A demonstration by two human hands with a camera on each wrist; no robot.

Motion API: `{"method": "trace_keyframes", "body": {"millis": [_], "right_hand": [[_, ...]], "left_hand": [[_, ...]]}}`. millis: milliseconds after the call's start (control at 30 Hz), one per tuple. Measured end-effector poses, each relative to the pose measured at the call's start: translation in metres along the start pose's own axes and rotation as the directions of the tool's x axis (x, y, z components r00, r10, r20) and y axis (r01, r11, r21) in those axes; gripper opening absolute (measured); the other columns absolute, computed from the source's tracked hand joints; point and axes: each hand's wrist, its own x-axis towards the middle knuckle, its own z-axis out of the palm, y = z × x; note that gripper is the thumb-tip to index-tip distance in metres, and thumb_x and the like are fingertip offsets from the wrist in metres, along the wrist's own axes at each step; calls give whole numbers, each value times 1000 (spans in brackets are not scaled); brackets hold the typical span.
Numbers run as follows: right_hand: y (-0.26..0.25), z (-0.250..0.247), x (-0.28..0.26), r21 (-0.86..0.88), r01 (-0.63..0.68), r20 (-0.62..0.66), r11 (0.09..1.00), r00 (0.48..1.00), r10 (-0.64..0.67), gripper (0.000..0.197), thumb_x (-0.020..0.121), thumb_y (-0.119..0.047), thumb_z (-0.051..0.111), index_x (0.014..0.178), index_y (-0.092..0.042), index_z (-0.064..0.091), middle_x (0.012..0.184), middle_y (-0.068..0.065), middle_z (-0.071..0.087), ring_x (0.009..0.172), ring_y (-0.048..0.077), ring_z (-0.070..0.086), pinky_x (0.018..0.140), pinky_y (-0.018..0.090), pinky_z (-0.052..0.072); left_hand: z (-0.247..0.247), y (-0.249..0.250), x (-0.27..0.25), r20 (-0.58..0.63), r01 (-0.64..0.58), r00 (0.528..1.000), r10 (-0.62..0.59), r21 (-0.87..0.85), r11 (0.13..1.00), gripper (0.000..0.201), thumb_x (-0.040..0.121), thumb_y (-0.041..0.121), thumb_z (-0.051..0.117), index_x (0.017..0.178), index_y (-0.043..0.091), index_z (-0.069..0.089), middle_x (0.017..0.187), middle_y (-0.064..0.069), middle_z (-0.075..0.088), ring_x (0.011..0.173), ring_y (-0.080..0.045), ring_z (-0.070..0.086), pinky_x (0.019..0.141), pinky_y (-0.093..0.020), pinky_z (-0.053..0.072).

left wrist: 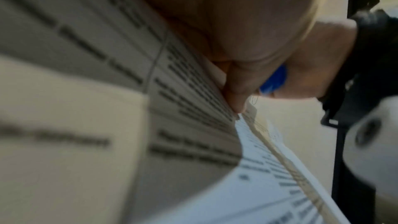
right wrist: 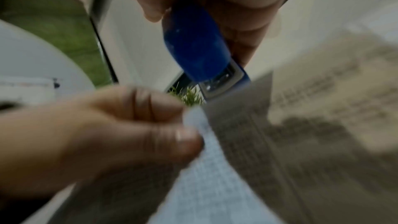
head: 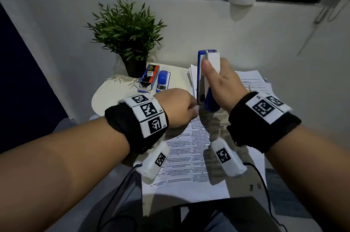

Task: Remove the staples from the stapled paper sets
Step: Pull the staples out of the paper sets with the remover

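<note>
Printed paper set (head: 189, 156) flat on table, corner lifted.

glossy blue plastic stapler (head: 208, 78), matt printed paper sheets (head: 189, 156), smooth white tabletop (head: 106, 95)

Bare forearms, black wristbands (head: 132, 123) with black-and-white coded tags, white wrist cameras (head: 228, 157), black cables

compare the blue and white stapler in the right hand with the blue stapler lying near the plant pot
The blue and white stapler in the right hand stands upright, its lower end at the printed paper set; the smaller blue stapler lies flat on the round white table. The first is gripped, the second untouched beside a staple box. Both are blue with white parts.
</note>
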Motion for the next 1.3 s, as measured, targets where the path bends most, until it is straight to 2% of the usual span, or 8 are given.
{"method": "trace_keyframes", "body": {"millis": [167, 433, 567, 800, 933, 1100, 1167, 1300], "right_hand": [[16, 2, -9, -48, -9, 46, 999, 999, 11, 42, 95, -46, 45, 112, -10, 56, 100, 2, 60, 94, 20, 53, 75, 27, 36], [15, -8, -6, -86, 27, -76, 996, 997, -33, 48, 101, -41, 35, 61, -14, 37, 60, -1, 39, 63, 20, 39, 59, 33, 28], [11, -2, -10, -102, 88, -73, 991, 993, -96, 48, 101, -41, 33, 58, -19, 33, 58, -3, 38, 57, 13, 36, 62, 30, 24], [2, 11, -11, -4, 147, -106, 989, 984, -146, 64, 78, -69, 23, 68, -12, 51, 66, 2, 52, 70, 25, 52, 67, 37, 41], [7, 6, -9, 31, 129, -163, 991, 979, -123, 41, 86, -53, 27, 67, -21, 44, 66, -8, 46, 65, 11, 44, 66, 29, 33], [21, -29, 11, 56, -130, -385, 990, 912, 142, 63, 95, -57, 25, 113, -6, 56, 106, 12, 55, 101, 27, 51, 87, 26, 34], [26, -43, 13, 23, -199, -334, 980, 922, 195, 64, 94, -61, 24, 107, -8, 58, 107, 17, 57, 106, 33, 54, 95, 33, 39], [24, -36, -9, -307, -185, 106, 933, 968, 227, 48, 91, -54, 49, 71, -10, 56, 68, 5, 58, 62, 18, 54, 52, 19, 40]], "left_hand": [[-11, -7, -4, 29, -11, 999, 13, -83, 997, 34, 96, 39, 43, 67, 24, 51, 63, 10, 45, 59, -5, 42, 56, -25, 31], [-9, -22, -13, 57, 28, 998, -15, -235, 972, 35, 95, 38, 47, 64, 21, 52, 63, 3, 51, 61, -12, 48, 61, -26, 38], [-16, -15, -16, -14, 16, 1000, -17, -80, 997, 20, 90, 38, 51, 95, 26, 66, 86, 6, 63, 84, -16, 58, 68, -26, 43], [-20, 8, -3, -7, 72, 997, -80, -347, 935, 37, 70, 49, 74, 72, 15, 60, 62, 3, 52, 60, -15, 48, 58, -28, 37], [-26, 2, 4, -11, 36, 999, -39, -224, 974, 30, 74, 35, 76, 93, 13, 68, 83, 1, 63, 76, -16, 57, 69, -29, 46], [-12, -28, 8, 77, 101, 993, -92, -122, 987, 22, 81, 29, 71, 99, 18, 69, 79, 8, 59, 78, -13, 54, 67, -23, 40], [-4, -37, 10, 59, 142, 989, -138, -79, 987, 21, 84, 29, 66, 102, 19, 66, 83, 7, 56, 80, -13, 50, 65, -22, 36], [6, -43, 21, 14, 239, 971, -239, 20, 971, 5, 87, 21, 58, 92, 20, 58, 93, 1, 57, 82, -17, 47, 64, -26, 33]]}}
